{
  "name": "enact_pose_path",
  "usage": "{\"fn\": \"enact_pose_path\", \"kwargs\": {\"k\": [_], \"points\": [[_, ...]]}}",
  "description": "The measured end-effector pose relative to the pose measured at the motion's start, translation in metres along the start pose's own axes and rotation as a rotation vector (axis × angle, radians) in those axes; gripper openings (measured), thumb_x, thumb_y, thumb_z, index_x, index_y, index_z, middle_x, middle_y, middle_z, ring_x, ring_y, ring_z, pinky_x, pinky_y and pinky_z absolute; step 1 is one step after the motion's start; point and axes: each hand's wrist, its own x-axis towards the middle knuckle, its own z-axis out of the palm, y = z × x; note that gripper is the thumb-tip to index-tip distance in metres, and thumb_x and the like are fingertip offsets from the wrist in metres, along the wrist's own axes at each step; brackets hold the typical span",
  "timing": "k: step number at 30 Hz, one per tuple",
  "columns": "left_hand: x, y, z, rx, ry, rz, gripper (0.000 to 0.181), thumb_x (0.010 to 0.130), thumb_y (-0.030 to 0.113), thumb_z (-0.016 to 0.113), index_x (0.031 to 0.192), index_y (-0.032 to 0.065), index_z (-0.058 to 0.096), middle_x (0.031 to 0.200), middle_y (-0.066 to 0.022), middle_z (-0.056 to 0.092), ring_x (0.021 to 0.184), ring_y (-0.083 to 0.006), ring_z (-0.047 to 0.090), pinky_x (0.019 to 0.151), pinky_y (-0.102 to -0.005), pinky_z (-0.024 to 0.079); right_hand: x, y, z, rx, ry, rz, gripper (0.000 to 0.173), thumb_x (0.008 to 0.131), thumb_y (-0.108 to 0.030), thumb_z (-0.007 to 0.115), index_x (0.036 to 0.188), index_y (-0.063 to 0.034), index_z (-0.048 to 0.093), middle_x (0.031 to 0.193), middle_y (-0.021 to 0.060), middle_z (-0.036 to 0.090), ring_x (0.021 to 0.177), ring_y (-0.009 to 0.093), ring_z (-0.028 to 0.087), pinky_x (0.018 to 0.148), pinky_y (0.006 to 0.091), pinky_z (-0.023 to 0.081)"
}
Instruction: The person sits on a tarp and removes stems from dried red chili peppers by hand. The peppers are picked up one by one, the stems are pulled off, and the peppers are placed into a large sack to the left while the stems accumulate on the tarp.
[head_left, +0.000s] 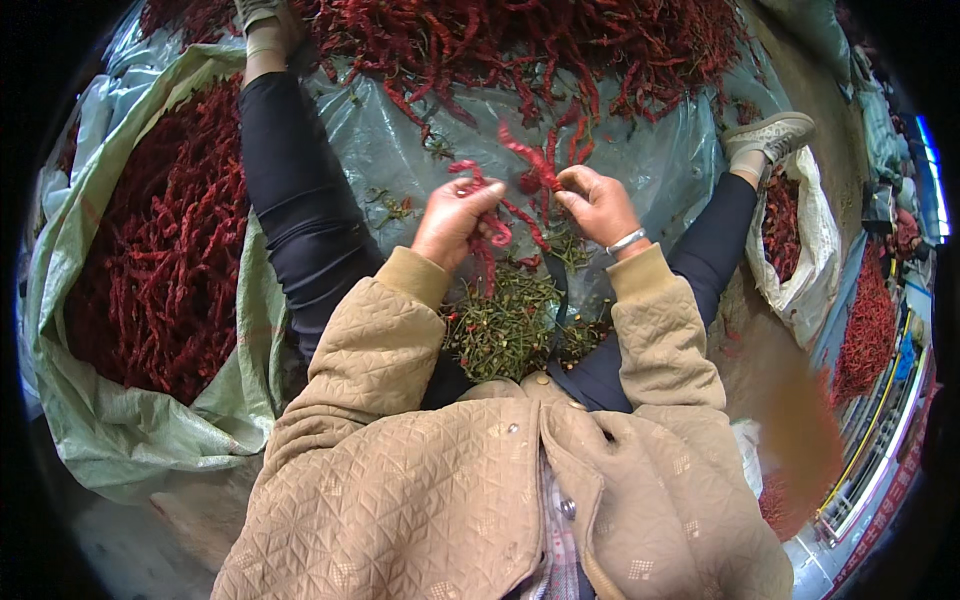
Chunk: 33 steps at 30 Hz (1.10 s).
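Observation:
My left hand (454, 221) is closed around several wrinkled dried red chillies (493, 229), whose curled ends stick out on both sides of the fingers. Thumb and forefinger of my right hand (600, 201) pinch one long red chilli (529, 155) at its end, and its tip points up and left. Both hands are above a clear plastic sheet (405, 150), between my spread legs. Below them lies a heap of green chilli stems (504, 322) with a few red bits in it. Loose chillies (577, 139) rest on the sheet just beyond my right hand.
A large pile of dried red chillies (525, 45) covers the far part of the sheet. To my left stands a wide open woven sack (56, 360) full of chillies. A smaller white sack (814, 255) with chillies is at the right, past my shoe (769, 139).

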Motion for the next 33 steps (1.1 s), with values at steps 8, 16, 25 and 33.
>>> {"fn": "enact_pose_path", "kwargs": {"k": [8, 16, 25, 33], "points": [[-0.009, -0.007, 0.013, 0.293, -0.144, 0.384, 0.015, 0.078, 0.01, 0.063, 0.087, -0.0001, 0.057, 0.078, -0.0036, 0.06, 0.065, -0.009, 0.055, 0.053, -0.0223, 0.044, -0.018, -0.048, 0.04, 0.104, 0.028, 0.084, 0.015, 0.075, -0.007, 0.059, 0.088, -0.0006, 0.057, 0.076, 0.012, 0.061, 0.068, 0.016, 0.058, 0.064, 0.0278, 0.046], [-0.018, 0.002, 0.01, 0.107, -0.179, 0.188, 0.011, 0.079, 0.013, 0.062, 0.082, 0.0036, 0.057, 0.07, 0.0013, 0.056, 0.057, -0.0073, 0.05, 0.05, -0.0213, 0.04, -0.022, -0.053, 0.029, 0.332, -0.199, 0.073, 0.008, 0.08, -0.007, 0.057, 0.081, 0.0003, 0.059, 0.067, 0.0032, 0.056, 0.058, 0.01, 0.051, 0.054, 0.0233, 0.04], [-0.015, 0.018, 0.002, -0.124, -0.068, 0.155, 0.006, 0.082, 0.01, 0.055, 0.08, 0.0053, 0.054, 0.068, -0.0014, 0.053, 0.053, -0.0092, 0.048, 0.049, -0.0225, 0.042, -0.08, -0.044, 0.033, 0.289, -0.911, 0.075, 0.016, 0.078, -0.015, 0.063, 0.08, 0.0015, 0.063, 0.068, 0.0084, 0.061, 0.06, 0.014, 0.056, 0.057, 0.0284, 0.045], [-0.012, 0.006, -0.021, -0.078, -0.071, 0.106, 0.015, 0.076, 0.002, 0.058, 0.091, 0.0004, 0.055, 0.078, -0.0072, 0.059, 0.069, -0.0132, 0.056, 0.061, -0.0233, 0.046, -0.062, 0.022, 0.043, -0.606, 0.037, 0.121, 0.022, 0.065, -0.019, 0.069, 0.073, -0.0035, 0.057, 0.08, 0.0158, 0.051, 0.075, 0.035, 0.054, 0.064, 0.0429, 0.043]]}}
